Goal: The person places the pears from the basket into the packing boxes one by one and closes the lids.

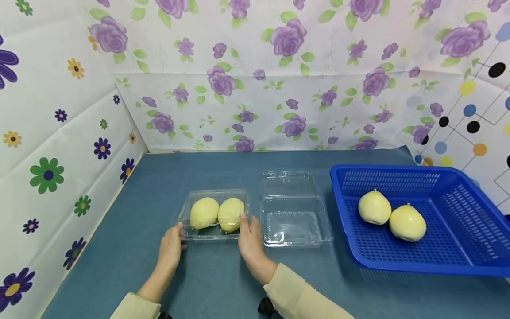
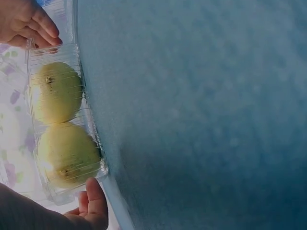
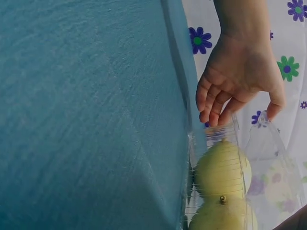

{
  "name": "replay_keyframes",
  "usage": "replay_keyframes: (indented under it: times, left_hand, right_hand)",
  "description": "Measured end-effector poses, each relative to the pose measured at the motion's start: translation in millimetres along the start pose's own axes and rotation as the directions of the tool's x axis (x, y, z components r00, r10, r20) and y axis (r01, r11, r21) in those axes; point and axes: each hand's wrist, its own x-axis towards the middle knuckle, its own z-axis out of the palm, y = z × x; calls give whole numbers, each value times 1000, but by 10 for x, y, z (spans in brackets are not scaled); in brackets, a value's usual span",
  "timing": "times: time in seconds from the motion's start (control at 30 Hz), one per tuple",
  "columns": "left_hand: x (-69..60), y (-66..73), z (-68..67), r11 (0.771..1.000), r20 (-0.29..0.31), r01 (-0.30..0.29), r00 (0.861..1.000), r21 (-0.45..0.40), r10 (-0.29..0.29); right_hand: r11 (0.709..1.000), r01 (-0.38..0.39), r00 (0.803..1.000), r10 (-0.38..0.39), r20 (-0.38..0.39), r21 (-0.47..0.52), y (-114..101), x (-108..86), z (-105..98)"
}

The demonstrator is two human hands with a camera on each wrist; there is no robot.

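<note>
Two pale yellow pears [image 1: 204, 213] lie side by side in a clear plastic clamshell container [image 1: 215, 237]. My left hand [image 1: 170, 246] holds its near left corner; in the right wrist view that hand [image 3: 242, 67] has its thumb at the lid's edge and its fingers by the base. On the right side my right hand [image 1: 252, 241] holds the container, thumb over the edge. The right wrist view shows the lid [image 3: 268, 158] tilted above the base, apart from it at my left hand. In the left wrist view, the right hand's fingers [image 2: 44, 24] touch the container's end.
A second clear clamshell container [image 1: 295, 221] stands unfolded just right of my right hand. Farther right, a blue plastic basket [image 1: 418, 266] holds two more pears [image 1: 374, 207]. Floral sheets [image 1: 259, 110] wall the back and sides of the blue-grey table [image 1: 215, 283].
</note>
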Motion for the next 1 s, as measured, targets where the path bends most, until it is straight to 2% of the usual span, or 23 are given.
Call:
replay_keyframes:
  times: [0.23, 0.47, 0.67, 0.83, 1.0]
  left_hand:
    - [8, -15, 20, 993, -19, 41, 999, -108, -44]
    - [2, -21, 21, 986, 50, 71, 997, -148, -64]
    - [11, -61, 14, 989, 77, 62, 996, -132, -52]
    - [79, -229, 44, 984, 57, 46, 998, -171, -36]
    - [241, -468, 103, 978, 65, 74, 996, -195, -63]
  right_hand:
    - [998, 5, 1000, -7, 26, 57, 68, 13, -5]
    - [991, -71, 997, 69, 20, 115, 145, -29, -14]
    - [992, -79, 996, 81, -20, 102, 190, -36, -10]
    - [980, -107, 994, 112, -18, 166, 243, -30, 8]
    - [930, -191, 982, 185, 51, 315, 302, 0, 23]
